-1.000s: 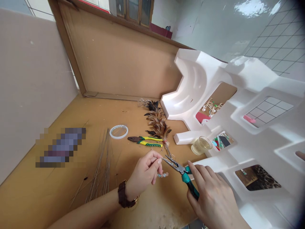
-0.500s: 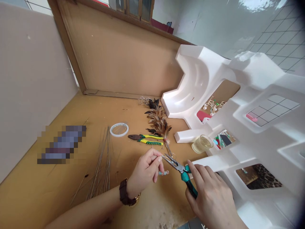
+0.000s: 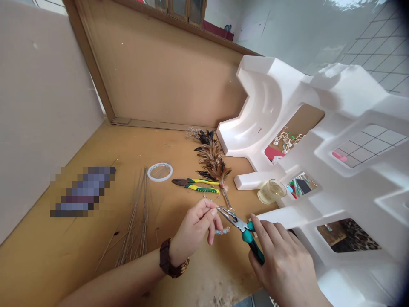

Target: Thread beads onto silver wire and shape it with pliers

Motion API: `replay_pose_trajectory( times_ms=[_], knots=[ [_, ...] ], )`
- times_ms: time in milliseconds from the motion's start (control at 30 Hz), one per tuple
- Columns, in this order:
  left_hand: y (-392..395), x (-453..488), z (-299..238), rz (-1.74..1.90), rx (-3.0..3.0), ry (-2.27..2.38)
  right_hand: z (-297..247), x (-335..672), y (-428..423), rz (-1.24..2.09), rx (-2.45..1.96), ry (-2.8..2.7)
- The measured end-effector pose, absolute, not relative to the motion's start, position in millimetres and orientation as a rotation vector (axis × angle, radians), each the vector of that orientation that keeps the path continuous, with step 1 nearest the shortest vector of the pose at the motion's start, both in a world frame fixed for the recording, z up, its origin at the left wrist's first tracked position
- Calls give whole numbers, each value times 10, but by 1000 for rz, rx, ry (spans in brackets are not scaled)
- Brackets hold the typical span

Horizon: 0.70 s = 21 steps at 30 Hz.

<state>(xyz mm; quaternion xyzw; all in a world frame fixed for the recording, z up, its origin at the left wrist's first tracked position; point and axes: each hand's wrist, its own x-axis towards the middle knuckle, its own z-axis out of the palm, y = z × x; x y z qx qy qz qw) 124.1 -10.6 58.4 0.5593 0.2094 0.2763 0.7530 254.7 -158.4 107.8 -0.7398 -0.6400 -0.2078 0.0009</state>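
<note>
My left hand point(image 3: 200, 219), wearing a dark wristwatch, pinches a thin wire between thumb and fingertips. A short string of pale blue and pink beads point(image 3: 223, 231) hangs by its curled lower fingers. My right hand point(image 3: 284, 256) is wrapped around the teal and black handles of needle-nose pliers point(image 3: 244, 232). The pliers' tips meet the left fingertips; whether they grip the wire is too small to tell. Just beyond the hands lie combination pliers point(image 3: 201, 187) with yellow and green handles, and a brown feather duster point(image 3: 212, 157).
Long thin metal rods point(image 3: 136, 226) and a white ring-shaped coil point(image 3: 160, 172) lie on the table's left half. At the right stand a glass cup point(image 3: 271, 192) and a large white foam moulding point(image 3: 306, 149) with openings. A cardboard panel point(image 3: 166, 72) rises behind. One item at left is pixelated.
The needle-nose pliers' jaws have drawn closer together at my left fingertips. The bead string has swung slightly to the right, showing more beads.
</note>
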Motion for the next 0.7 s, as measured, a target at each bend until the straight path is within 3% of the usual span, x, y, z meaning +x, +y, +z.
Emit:
replay_pose_trajectory(
  times_ms=[367,700],
  knots=[
    [-139,1226,629,571,1180,453,1098,2627,-1595,-704,-2191,-2052],
    [-138,1247,577,558,1142,466,1212,2685,-1559,-202,-2367,-2001]
  ],
)
